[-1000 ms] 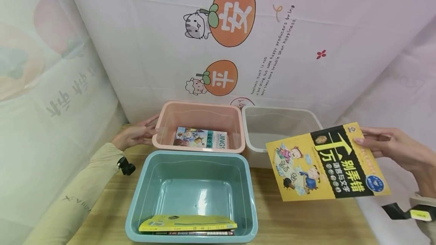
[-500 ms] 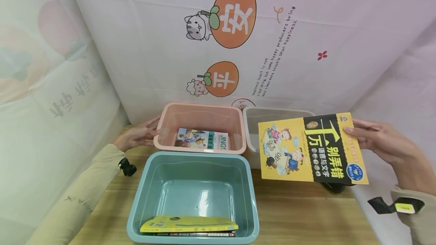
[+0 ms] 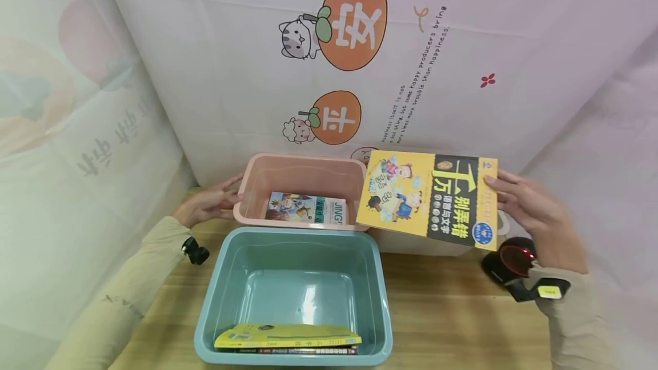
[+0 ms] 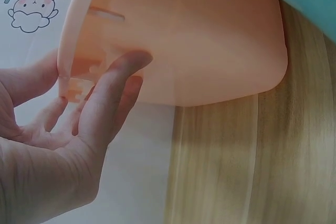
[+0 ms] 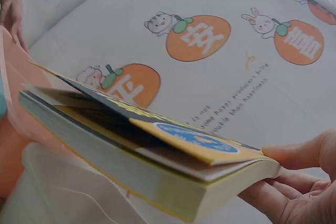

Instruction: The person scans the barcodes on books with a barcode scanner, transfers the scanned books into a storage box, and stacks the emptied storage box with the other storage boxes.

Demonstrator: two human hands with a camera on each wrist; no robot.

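Observation:
A thick yellow paperback book [image 3: 426, 198] with a black title band is tilted above the white bin [image 3: 426, 244], hiding most of it. My right hand [image 3: 532, 210] pinches its right end, thumb on the cover and fingers beneath. In the right wrist view the front cover of the book [image 5: 173, 166] lifts slightly off the pages. On the left, my left hand [image 3: 211, 201] holds the side of the pink bin [image 3: 308, 161], with bent fingers at its rim and outer wall in the left wrist view. A book with a colourful cover [image 3: 303, 208] lies inside the pink bin.
In front stands a blue-green bin [image 3: 303, 233] with a yellow book [image 3: 288, 336] and other books along its near wall. A black-and-red object [image 3: 514, 258] sits on the wooden table [image 3: 437, 313] near my right wrist. Printed white cloth [image 3: 231, 73] hangs behind.
My right hand has carried the yellow book leftward and a little up, over the white bin to the pink bin's right edge. The black-and-red object has come into view. My left hand stays put.

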